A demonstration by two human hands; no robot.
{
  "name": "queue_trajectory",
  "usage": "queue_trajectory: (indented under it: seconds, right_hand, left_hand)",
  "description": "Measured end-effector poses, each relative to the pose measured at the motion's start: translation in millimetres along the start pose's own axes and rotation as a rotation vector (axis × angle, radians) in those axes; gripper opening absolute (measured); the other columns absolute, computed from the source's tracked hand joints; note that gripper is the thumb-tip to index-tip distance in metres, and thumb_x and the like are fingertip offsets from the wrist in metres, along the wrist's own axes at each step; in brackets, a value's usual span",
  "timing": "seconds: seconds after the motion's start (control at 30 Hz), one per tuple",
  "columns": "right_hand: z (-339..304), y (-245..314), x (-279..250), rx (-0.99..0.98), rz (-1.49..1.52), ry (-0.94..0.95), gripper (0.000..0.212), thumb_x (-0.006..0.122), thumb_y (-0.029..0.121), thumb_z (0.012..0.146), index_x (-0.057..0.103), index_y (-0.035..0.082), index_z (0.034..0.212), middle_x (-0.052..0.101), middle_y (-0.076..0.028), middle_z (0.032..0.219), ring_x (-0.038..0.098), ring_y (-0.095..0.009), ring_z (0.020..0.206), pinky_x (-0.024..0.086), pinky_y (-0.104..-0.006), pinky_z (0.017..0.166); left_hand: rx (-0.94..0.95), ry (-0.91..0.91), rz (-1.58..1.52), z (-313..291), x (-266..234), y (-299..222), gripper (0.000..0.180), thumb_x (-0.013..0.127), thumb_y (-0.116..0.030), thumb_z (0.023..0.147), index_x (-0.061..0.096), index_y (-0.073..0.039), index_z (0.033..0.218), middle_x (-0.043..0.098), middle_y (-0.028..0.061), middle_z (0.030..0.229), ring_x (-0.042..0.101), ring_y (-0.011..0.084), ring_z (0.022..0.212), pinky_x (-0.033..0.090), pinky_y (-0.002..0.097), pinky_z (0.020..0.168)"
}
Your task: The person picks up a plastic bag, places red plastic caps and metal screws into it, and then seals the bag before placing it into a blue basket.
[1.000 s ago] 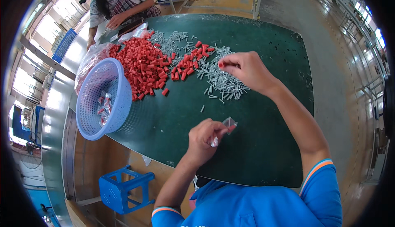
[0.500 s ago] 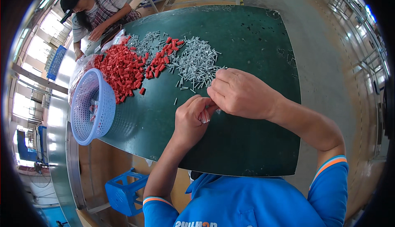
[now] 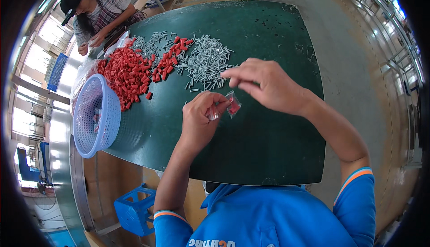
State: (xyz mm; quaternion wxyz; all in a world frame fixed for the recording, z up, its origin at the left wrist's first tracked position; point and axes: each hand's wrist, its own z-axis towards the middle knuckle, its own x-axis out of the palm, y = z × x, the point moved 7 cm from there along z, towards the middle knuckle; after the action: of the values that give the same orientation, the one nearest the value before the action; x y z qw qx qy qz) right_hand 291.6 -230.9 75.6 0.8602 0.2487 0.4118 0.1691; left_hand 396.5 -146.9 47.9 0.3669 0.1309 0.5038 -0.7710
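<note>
My left hand (image 3: 197, 116) is closed on a small clear plastic bag (image 3: 234, 105) with a red piece inside. The bag sticks out past its thumb and fingertips, and more clear, reddish plastic shows within the curled fingers. My right hand (image 3: 272, 87) is apart from the bag, its fingers stretched toward the near right side of a heap of grey metal screws (image 3: 207, 61). Nothing shows between its fingers. Left of the screws lies a large pile of short red plastic sleeves (image 3: 127, 74), with a smaller group of them between the two heaps.
A light purple perforated basket (image 3: 117, 112) with small bags inside stands at the green table's (image 3: 273, 157) left edge. Across the far left corner a person (image 3: 105, 10) works with both hands. A blue stool (image 3: 134, 209) stands below the table on the left.
My right hand has come away from the left hand and the bag, its fingers now extended near the screws. The bag is now visible at my left fingertips. The other person's hands have risen.
</note>
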Motion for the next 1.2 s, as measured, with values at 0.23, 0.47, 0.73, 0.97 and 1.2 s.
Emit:
queue_trajectory:
  seconds: [0.23,0.47,0.73,0.97,1.2]
  right_hand:
    - [-20,-43,13,0.419,0.620,-0.090,0.018,0.059,0.007,0.083,0.061,-0.002,0.099,0.064,-0.006,0.086,0.060,-0.011,0.081,0.048,-0.0242,0.072]
    - [-31,-53,31,0.527,0.869,0.003,0.019,0.064,0.012,0.082,0.062,-0.004,0.092,0.064,-0.006,0.081,0.059,-0.009,0.073,0.048,-0.0230,0.069]
    - [-33,-59,28,0.591,0.777,-0.143,0.014,0.064,0.011,0.081,0.062,-0.002,0.086,0.063,-0.005,0.075,0.059,-0.008,0.070,0.047,-0.0219,0.066]
    - [-34,-60,34,0.579,0.863,-0.153,0.014,0.063,0.011,0.082,0.061,-0.003,0.086,0.063,-0.006,0.076,0.060,-0.010,0.071,0.048,-0.0224,0.066]
    - [-34,-56,31,0.519,0.810,-0.132,0.009,0.060,0.006,0.082,0.059,-0.003,0.084,0.061,-0.005,0.077,0.060,-0.010,0.072,0.048,-0.0222,0.069]
  left_hand:
    - [0.120,0.052,-0.053,17,-6,-11,0.011,0.066,0.004,0.070,0.059,0.000,0.078,0.054,0.0063,0.066,0.051,0.0159,0.057,0.040,0.0260,0.053]
    - [0.102,0.060,-0.154,20,10,5,0.009,0.065,0.001,0.073,0.061,-0.002,0.080,0.052,0.0026,0.063,0.049,0.0119,0.056,0.037,0.0229,0.052]
    - [-0.311,-0.023,-0.487,6,31,41,0.008,0.064,-0.006,0.080,0.061,0.000,0.083,0.041,-0.0090,0.060,0.032,-0.0005,0.055,0.027,0.0158,0.048]
    - [-0.324,-0.044,-0.551,4,31,36,0.005,0.063,-0.006,0.080,0.063,0.000,0.079,0.047,-0.0078,0.061,0.034,-0.0009,0.055,0.027,0.0151,0.048]
    - [-0.382,-0.038,-0.557,3,36,32,0.005,0.064,-0.006,0.079,0.064,-0.001,0.080,0.044,-0.0075,0.061,0.033,0.0007,0.056,0.029,0.0165,0.049]
